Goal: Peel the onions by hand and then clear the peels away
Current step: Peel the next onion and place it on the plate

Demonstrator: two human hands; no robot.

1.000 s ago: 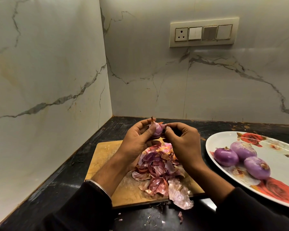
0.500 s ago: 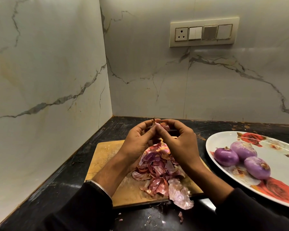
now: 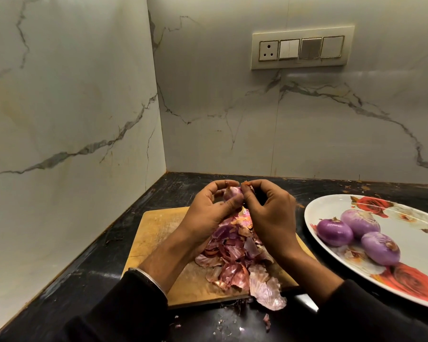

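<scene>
Marble wall point(image 3: 67, 107) with grey veins fills the far left side, meeting a second marble wall at a corner behind the cutting board point(image 3: 163, 233). That wooden board is the landmark: it lies on the black counter point(image 3: 89, 287), well left of the plate. Above the board's far edge, the left hand point(image 3: 208, 213) holds a small onion point(image 3: 232, 193), its fingers and thumb curled round the bulb. Just right of it, the right hand point(image 3: 269, 213) meets the same onion, its fingertips point(image 3: 245, 187) pinching a bit of skin at the onion's top. Both wrists come out of dark sleeves point(image 3: 124, 309) at the near edge of the board, and a thin bangle point(image 3: 148, 277) circles the left wrist. Below the hands, a heap of peels point(image 3: 235, 257) covers the right half of the board, and one pale peel point(image 3: 267, 292) hangs over the board's near edge onto the counter. A few small scraps point(image 3: 266, 320) lie on the counter just in front of the board. High on the back wall, above and right of the board, sits a switch panel point(image 3: 302, 48) with a socket. Right of the board, apart from it, an oval plate point(image 3: 331, 206) printed with red roses holds three peeled onions point(image 3: 358, 233) clustered together, touching one another.
</scene>
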